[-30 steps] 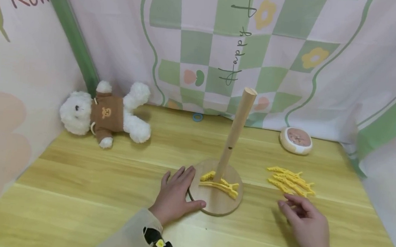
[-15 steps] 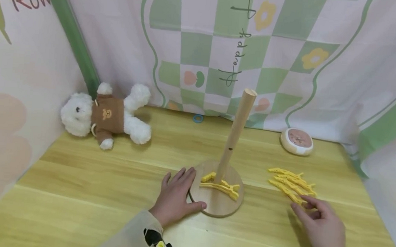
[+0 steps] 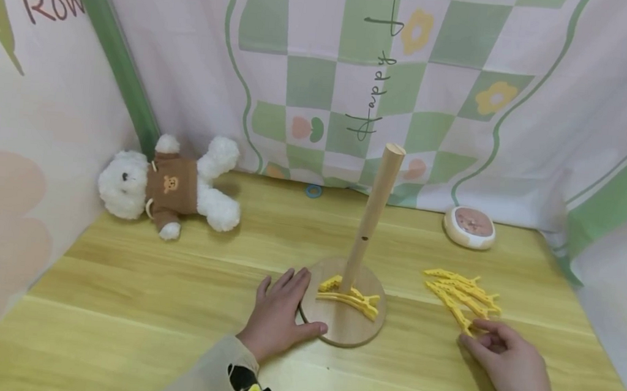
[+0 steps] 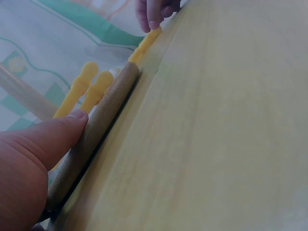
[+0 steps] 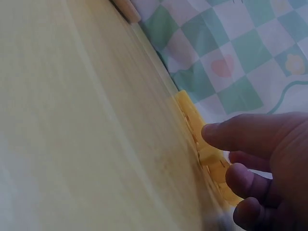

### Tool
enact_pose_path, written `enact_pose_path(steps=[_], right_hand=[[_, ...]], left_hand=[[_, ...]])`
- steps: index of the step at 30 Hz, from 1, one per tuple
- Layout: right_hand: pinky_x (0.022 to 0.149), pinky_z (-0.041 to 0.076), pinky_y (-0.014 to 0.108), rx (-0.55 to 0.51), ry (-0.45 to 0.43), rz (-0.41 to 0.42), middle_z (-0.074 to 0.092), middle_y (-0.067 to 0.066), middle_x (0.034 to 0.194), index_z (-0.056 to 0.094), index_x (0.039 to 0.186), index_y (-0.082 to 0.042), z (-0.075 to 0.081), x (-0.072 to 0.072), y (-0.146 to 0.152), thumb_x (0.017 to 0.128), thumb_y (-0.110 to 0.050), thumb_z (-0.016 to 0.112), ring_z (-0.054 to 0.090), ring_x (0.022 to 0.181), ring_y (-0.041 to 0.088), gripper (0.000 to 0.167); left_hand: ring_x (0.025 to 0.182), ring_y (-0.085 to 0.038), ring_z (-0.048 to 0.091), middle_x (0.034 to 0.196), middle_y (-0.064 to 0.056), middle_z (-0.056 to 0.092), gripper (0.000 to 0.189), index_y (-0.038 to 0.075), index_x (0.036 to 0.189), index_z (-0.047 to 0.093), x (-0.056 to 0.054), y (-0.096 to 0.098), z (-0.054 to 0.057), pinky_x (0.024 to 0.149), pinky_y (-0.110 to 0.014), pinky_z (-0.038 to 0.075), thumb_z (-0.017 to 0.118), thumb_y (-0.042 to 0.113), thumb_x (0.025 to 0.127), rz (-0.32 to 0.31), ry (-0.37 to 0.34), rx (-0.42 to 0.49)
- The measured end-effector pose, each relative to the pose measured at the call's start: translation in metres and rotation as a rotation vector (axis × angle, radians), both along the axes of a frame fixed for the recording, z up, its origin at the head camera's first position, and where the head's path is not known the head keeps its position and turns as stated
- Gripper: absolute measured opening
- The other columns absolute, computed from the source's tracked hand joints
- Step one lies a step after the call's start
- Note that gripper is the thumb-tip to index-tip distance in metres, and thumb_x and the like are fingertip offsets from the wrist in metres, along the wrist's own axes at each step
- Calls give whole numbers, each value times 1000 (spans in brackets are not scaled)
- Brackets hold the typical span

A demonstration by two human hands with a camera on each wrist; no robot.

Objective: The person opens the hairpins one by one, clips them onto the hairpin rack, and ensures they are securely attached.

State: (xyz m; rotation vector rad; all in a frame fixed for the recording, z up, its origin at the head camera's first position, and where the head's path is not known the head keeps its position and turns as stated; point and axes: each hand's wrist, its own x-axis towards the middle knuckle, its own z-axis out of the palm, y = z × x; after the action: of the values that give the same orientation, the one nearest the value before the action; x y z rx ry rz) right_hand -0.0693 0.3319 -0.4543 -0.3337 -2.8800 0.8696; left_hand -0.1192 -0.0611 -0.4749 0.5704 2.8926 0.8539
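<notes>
My left hand (image 3: 277, 315) rests at the left rim of a round wooden base (image 3: 342, 333), fingers spread and thumb over the edge. A wooden post (image 3: 372, 218) rises from this base. Two yellow alligator hair clips (image 3: 349, 299) lie on it at the post's foot. To the right, my right hand (image 3: 516, 365) pinches the near end of another yellow hair clip (image 3: 453, 306) between thumb and forefinger. That clip's far end lies against several more yellow clips (image 3: 464, 284) on the table. In the right wrist view, the thumb (image 5: 226, 132) is on the clip's side.
A white plush dog (image 3: 170, 184) in a brown top lies at the back left of the wooden table (image 3: 144, 305). By the curtain (image 3: 356, 76) are a small blue ring (image 3: 314, 190) and a rounded white device (image 3: 470, 227) with a pinkish top.
My right hand has shifted right and taken the nearest clip by its end. That clip has swung out toward me, away from the others. The left hand stays on the base.
</notes>
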Motion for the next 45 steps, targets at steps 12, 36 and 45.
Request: enact_pose_path(steps=[12,36,45], right_hand=[[63,42,28,42,-18,-8,68,10,97,63,126,5,0,-1,-2,87,-43,77,55,76,11,63],[64,54,14,-688,346,45,74,-5,88,67,103,12,-2,5,-43,76,18,76,65,72,4,29],[64,52,14,-492,375,136,73,-4,88,70,100,8,0,3,-58,75,15,79,64,71,5,28]], left_hand=[[151,-31,23,163,-7,30,102,10,158,31,1,0,2,117,-63,7,67,69,82,-4,-2,-3],[150,-32,24,162,-8,31,102,9,157,32,2,0,6,118,-63,6,70,66,82,3,-9,6],[150,-32,24,162,-8,31,102,9,157,32,1,0,3,118,-62,7,69,68,82,0,3,-1]])
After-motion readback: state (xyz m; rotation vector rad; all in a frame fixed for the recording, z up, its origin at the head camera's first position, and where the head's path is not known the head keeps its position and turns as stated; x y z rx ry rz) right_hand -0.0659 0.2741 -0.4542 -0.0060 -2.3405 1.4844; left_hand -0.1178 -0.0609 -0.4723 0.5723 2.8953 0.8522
